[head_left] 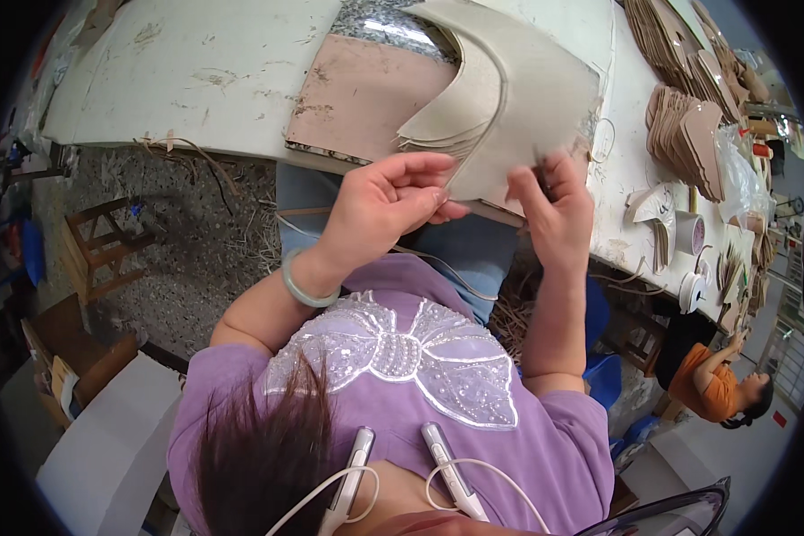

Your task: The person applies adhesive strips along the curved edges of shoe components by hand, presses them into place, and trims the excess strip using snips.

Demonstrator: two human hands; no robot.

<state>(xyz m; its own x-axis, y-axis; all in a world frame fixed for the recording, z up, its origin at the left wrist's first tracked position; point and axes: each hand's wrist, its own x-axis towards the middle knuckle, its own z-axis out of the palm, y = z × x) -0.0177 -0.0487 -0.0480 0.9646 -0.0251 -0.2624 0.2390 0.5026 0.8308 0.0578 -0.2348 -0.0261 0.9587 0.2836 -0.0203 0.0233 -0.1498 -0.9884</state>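
My left hand [386, 204], with a pale bangle [309, 279] at its wrist, pinches the lower end of a thin strip [463, 170] by thumb and fingers. The strip follows the curved edge of a large beige leather-like sheet [545, 85] on the table. Under that curve lies a stack of crescent-shaped beige pieces [460, 103]. My right hand [556, 207] is curled at the sheet's lower right, closed around a small dark slender tool [540, 168] whose kind I cannot make out.
Beneath the pieces lies a pinkish board [366, 94] on a speckled stone slab [380, 27]. Stacks of cut tan pieces [683, 134], a clear plastic bag [743, 179] and a tape roll [690, 232] stand at right. A wooden stool [103, 246] is left; a person in orange [710, 380] works at far right.
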